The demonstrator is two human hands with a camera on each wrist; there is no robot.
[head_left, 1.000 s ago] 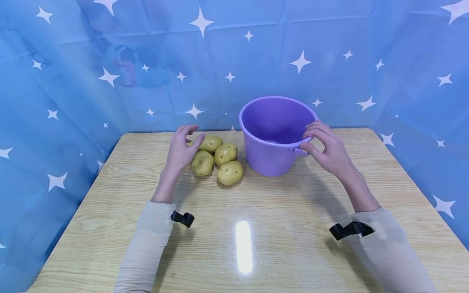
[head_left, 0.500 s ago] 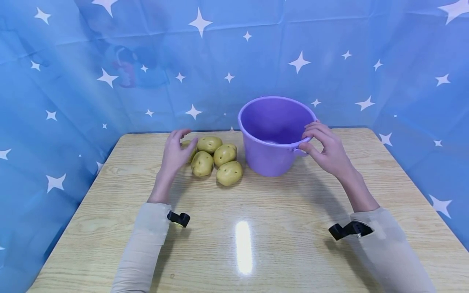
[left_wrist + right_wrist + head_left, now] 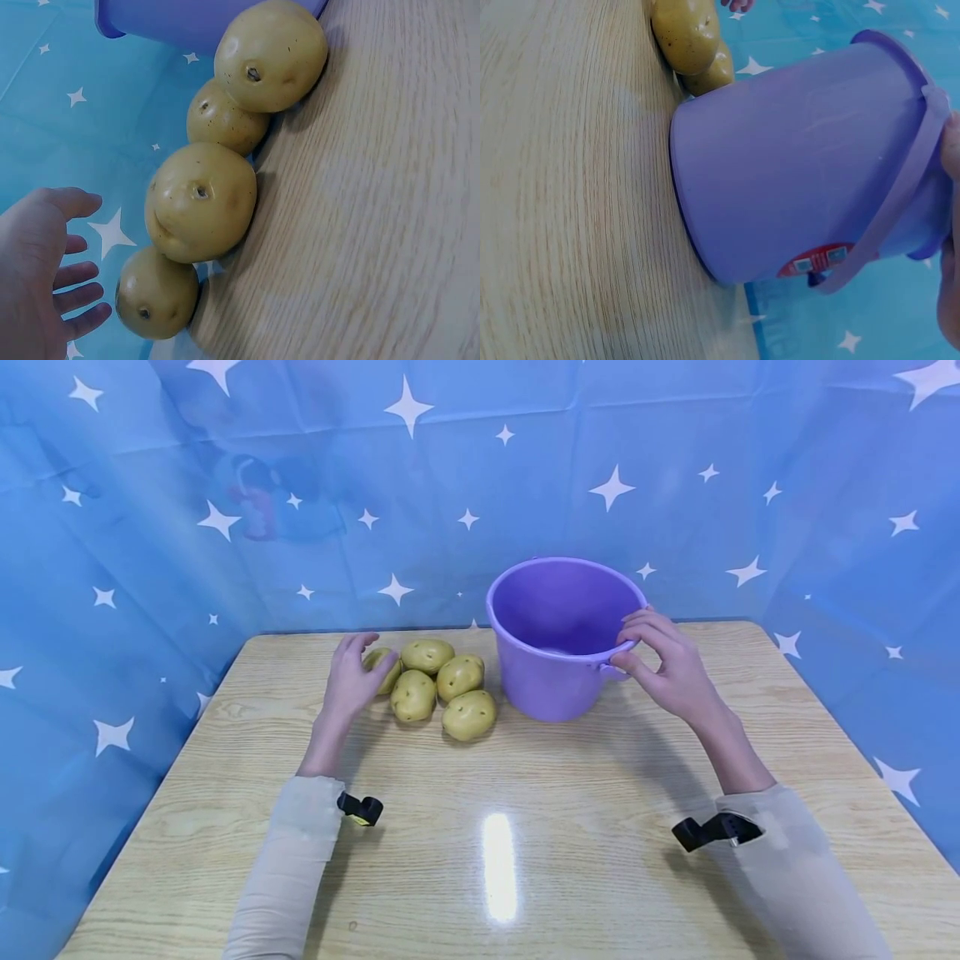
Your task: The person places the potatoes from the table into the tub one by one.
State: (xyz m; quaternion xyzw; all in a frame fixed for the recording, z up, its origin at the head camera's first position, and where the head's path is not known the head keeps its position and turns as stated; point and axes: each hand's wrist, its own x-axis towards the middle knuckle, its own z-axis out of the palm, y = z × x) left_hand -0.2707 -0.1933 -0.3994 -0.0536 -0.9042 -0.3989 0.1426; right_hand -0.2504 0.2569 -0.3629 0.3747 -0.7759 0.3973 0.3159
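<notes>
While the right side of the purple bucket (image 3: 551, 685) is pinched at the rim between the thumb and fingers of the right hand (image 3: 670, 667), nothing is gripped by the left hand (image 3: 347, 681), whose thumb and fingers are parted and lightly bent around the far-left potato (image 3: 157, 296); in the left wrist view a gap is seen between hand and skin. Four other potatoes (image 3: 413, 696) are bunched to the right of it on the far part of the desk (image 3: 600, 860), with the bucket standing upright just beyond them to the right. The potatoes are judged firm and not easily crushed, moderately heavy if real, though their sheen makes the smooth skin look a little slippery and their rounded shape prone to roll. The far-left one is best taken across its middle, the thumb set on the near side and the fingers on the far side, clear of its neighbours. The bucket is judged to be light, slightly flexible plastic, easily shifted by a knock, and is best steadied at its stiff rim rather than by the loosely hanging handle (image 3: 894, 199).
</notes>
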